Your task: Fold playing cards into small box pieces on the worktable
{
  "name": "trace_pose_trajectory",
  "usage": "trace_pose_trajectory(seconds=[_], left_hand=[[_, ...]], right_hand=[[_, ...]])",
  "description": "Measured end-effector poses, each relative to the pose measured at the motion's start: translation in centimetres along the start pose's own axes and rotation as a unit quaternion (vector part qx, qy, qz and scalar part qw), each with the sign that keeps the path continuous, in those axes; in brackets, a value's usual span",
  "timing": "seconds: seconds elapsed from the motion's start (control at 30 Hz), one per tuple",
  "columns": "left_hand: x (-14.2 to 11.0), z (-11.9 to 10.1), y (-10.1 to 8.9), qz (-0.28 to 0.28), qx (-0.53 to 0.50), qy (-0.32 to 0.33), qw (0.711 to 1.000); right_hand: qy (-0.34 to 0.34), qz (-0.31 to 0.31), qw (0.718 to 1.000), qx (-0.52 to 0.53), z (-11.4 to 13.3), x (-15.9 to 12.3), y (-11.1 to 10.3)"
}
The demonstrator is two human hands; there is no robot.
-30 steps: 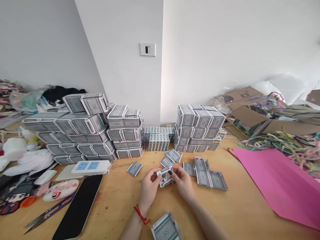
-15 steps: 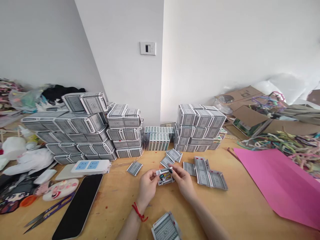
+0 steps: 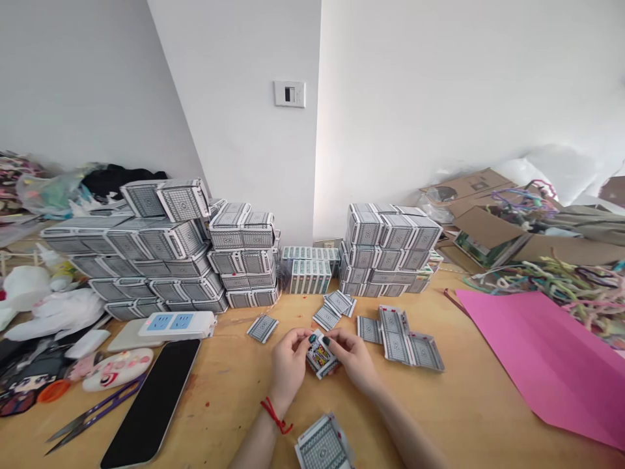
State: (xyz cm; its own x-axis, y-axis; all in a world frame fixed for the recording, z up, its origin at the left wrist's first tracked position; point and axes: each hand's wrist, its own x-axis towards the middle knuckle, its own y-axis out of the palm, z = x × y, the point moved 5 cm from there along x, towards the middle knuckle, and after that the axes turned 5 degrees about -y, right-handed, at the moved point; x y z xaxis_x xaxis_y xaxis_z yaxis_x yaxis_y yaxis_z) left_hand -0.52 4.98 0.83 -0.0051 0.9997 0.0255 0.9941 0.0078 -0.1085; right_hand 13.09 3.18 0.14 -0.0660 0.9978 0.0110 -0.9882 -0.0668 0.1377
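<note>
Between my two hands a playing card [image 3: 321, 355] is held tilted above the table, its picture face toward me and its edges folded. My left hand [image 3: 289, 362] pinches its left side, and my right hand [image 3: 352, 357] grips the upper right. Just beyond lie a few loose cards [image 3: 327, 316], backs up. Left of them is a single card [image 3: 263, 329]. To the right of my right hand, several folded cards [image 3: 396, 335] lie joined in a row. Near the front edge, between my forearms, rests another folded card piece [image 3: 323, 444].
Blocks built of folded cards are stacked at the left [image 3: 180, 244] and right [image 3: 390, 247], with card decks [image 3: 310, 277] between. A phone [image 3: 153, 397], scissors [image 3: 92, 413] and power strip [image 3: 176, 324] lie left. Pink paper [image 3: 541, 358] and yarn-like strands [image 3: 571, 293] are right.
My fingers have turned and tilted the card, so more of its picture face shows now. Both hands stay in nearly the same place, and the cards on the table have not moved.
</note>
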Motion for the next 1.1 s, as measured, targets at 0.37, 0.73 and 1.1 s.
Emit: trace_pose_trajectory(seconds=[0.37, 0.73, 1.1], left_hand=[[0.1, 0.4, 0.8, 0.025, -0.087, -0.051, 0.995], [0.0, 0.4, 1.2, 0.096, -0.159, -0.105, 0.977], [-0.1, 0.1, 1.1, 0.087, -0.143, -0.110, 0.980]], right_hand=[[0.010, 0.018, 0.998, 0.061, 0.0, -0.1, 0.4], [-0.043, -0.053, 0.994, 0.085, -0.1, 0.0, -0.7], [-0.024, -0.026, 0.993, 0.115, 0.2, -0.2, 0.3]])
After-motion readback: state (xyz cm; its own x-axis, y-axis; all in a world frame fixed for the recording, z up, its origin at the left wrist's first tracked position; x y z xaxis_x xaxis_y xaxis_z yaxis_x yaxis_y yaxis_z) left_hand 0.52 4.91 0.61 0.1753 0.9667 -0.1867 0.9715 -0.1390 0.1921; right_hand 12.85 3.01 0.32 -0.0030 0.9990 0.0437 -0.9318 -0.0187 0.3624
